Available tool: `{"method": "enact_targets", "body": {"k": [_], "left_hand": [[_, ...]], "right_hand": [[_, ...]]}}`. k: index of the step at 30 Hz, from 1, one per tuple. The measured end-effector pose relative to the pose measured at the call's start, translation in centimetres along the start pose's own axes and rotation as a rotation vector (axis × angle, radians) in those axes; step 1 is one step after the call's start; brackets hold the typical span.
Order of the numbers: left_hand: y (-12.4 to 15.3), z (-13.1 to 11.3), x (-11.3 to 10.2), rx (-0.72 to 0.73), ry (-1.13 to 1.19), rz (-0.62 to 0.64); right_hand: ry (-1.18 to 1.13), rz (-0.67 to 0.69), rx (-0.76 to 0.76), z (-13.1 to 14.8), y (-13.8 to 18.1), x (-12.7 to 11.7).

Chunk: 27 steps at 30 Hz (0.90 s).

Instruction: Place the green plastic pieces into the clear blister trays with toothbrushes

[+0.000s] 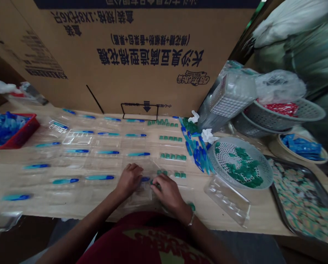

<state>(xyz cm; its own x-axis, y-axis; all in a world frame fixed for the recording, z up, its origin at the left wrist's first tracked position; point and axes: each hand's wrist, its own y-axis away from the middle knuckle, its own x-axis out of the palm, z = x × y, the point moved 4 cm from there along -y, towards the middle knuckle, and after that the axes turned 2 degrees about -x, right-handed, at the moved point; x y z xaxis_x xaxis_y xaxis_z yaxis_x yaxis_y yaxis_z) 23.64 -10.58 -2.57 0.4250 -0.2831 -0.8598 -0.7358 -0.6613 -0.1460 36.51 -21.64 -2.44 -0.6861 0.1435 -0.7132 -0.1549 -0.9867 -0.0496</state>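
Green piece (155,185) between close-set fingers (160,178) of the right hand (168,192), grip of left hand (129,180) unclear

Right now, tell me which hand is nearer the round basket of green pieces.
Right: the right hand is left of the round basket; the left hand is farther left.

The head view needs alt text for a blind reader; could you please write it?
A person's left hand and right hand work among clear trays, rows of blue pen-shaped pieces and green blocks, with a perforated bowl at right.
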Motion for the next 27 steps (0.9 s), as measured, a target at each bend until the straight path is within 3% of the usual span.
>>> {"method": "enact_targets", "body": {"k": [5,9,11,14,18,22,27], "left_hand": [[0.2,1.0,0.9,0.109,-0.058,-0.020],[0.1,1.4,0.7,0.188,-0.036,-0.108],[-0.2,1.3,0.7,0.150,-0.049,-0.164],[-0.4,0.3,1.1,0.083,-0.077,-0.165],[-0.7,-0.5,2.1,0.015,-0.088,-0.139],[-0.9,0.2,2.6,-0.031,-0.036,-0.165],[-0.8,0.9,2.9,-0.056,0.006,-0.182]], "right_hand": [[0.146,0.059,0.050,1.3,-0.9,0.9],[0.039,0.056,-0.114,0.4,-0.4,-2.0],[0.048,-0.086,-0.036,-2.7,0.1,-5.9],[0.272,-0.386,0.379,-10.4,1.6,-14.0],[0.426,-0.540,0.641,-19.4,2.7,-22.4],[0.494,-0.585,0.725,-24.1,1.5,-25.0],[0.499,-0.636,0.705,-25.2,-0.2,-25.0]]}}
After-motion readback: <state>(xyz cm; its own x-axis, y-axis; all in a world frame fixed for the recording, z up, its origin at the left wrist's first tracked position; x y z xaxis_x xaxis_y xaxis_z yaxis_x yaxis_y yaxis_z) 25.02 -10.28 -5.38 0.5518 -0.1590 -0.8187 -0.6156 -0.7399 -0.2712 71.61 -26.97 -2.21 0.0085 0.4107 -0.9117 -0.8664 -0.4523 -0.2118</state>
